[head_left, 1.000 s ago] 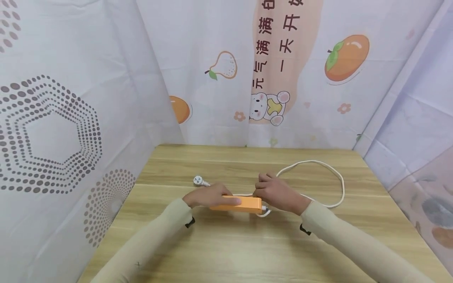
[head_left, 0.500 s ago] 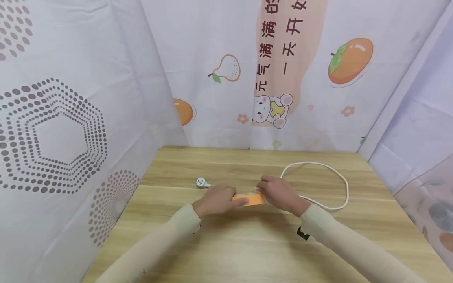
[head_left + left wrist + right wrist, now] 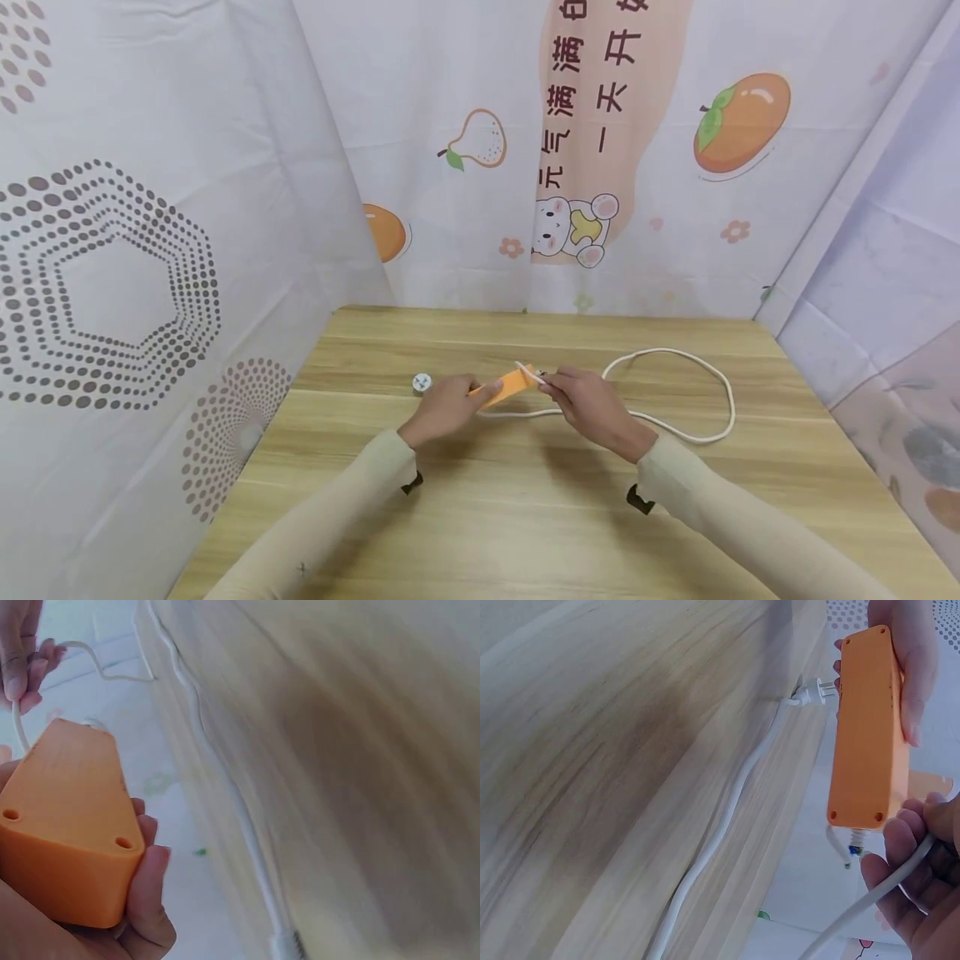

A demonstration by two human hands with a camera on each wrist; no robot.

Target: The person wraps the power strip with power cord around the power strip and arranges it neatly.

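Note:
My left hand (image 3: 446,406) grips an orange power strip (image 3: 512,386), thumb over its top and fingers around the far side. In the right wrist view the strip's underside, with screw holes at its corners, faces the camera, held above the wooden table. A ribbed white cord collar (image 3: 857,838) sticks out of its end. My right hand (image 3: 596,408) pinches the white cord (image 3: 881,889) close to that end, and a length of cord crosses the strip's end in the head view. The white plug (image 3: 422,383) lies on the table just beyond my left hand.
More of the white cord (image 3: 727,400) makes a wide loop on the wooden table (image 3: 525,517) to the right. Another stretch runs under the strip towards the plug. Printed curtains (image 3: 420,75) enclose the table at the back and sides.
The power strip has lifted and turned, its right end now angled away and up. My right hand has drawn a length of cord over that end. The plug stays put.

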